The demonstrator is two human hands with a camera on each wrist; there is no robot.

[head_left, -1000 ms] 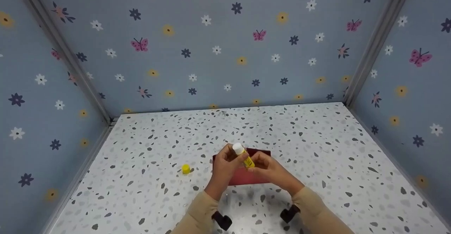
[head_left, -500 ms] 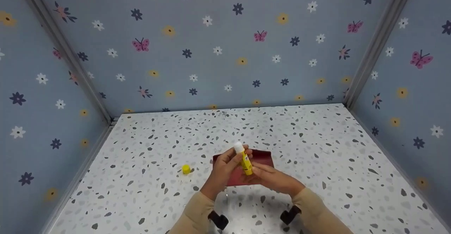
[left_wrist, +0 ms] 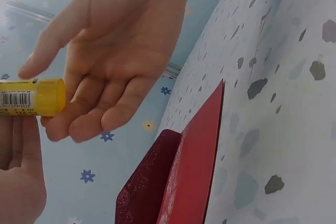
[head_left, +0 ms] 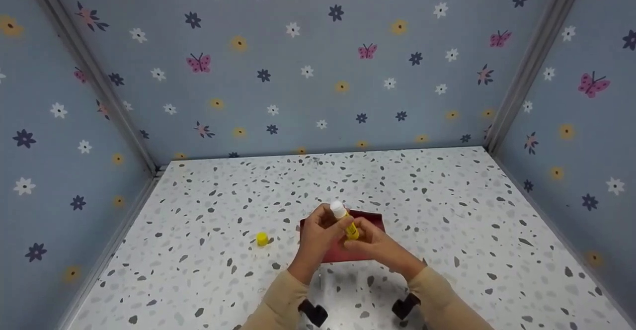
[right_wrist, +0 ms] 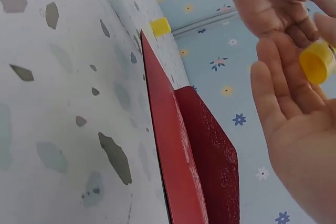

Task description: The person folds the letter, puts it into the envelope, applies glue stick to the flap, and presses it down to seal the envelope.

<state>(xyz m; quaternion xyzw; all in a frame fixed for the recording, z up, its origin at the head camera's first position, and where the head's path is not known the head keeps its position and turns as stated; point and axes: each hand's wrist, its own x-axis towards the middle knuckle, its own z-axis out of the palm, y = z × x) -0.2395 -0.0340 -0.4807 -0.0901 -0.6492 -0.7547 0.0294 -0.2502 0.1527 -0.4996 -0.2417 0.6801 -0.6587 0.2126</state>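
My left hand (head_left: 318,233) grips a yellow glue stick (head_left: 351,231) above a red folded card (head_left: 350,255), tilting its white upper end away from me. With thumb and curled fingers, my right hand (head_left: 380,244) holds the yellow bottom end. In the left wrist view, the right hand's thumb and fingers (left_wrist: 86,121) lie around the base of the glue stick (left_wrist: 50,97), beside a printed barcode. The right wrist view shows the round base end-on. On the table, left of the hands, stands the yellow cap (head_left: 262,239).
The speckled white table (head_left: 213,270) is bounded by a flowered blue back wall (head_left: 318,96) and two side walls. Dark wrist-camera mounts (head_left: 313,312) sit on both sleeves. The card's raised flap (right_wrist: 210,156) stands up behind its front part.
The glue stick turned more upright half a second ago, with the right hand flatter against it, then tilted back. The right fingers are curled round its base again. Cap and card have not moved.
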